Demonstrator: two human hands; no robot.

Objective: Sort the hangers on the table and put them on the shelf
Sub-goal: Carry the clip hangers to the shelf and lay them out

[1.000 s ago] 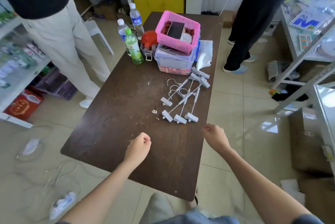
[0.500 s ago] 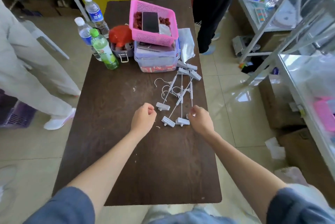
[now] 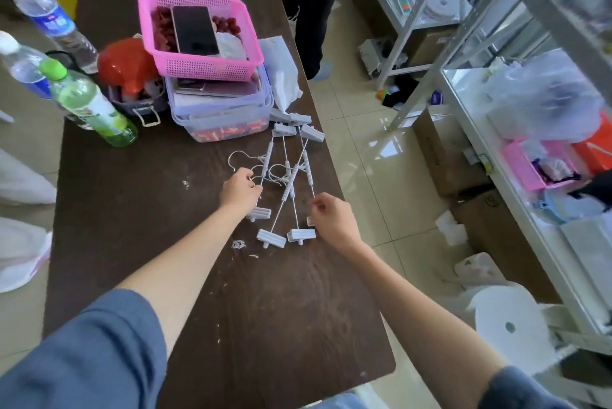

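— Where do the hangers [image 3: 286,177] lie from each grip?

— In a tangled fan on the dark tabletop [image 3: 132,216], toward its right edge. Their long axes run roughly 12 to 6 o'clock, clip bars at both ends, wire hooks bunched in the middle toward 9 o'clock. The left hand [image 3: 240,190] is curled on the hooks and one rod; whether its grip has actually closed on them I cannot tell. The right hand [image 3: 332,216] sits at the fan's 4 o'clock, fingers loosely bent, touching or just beside the rightmost rod, holding nothing I can see.

— Materials?

— Thin pale plastic rods with ribbed sleeves, blocky clips, springy white wire hooks: light, and likely to snag together. The shelf [image 3: 496,144] stands at 3 o'clock, nearer the right hand.
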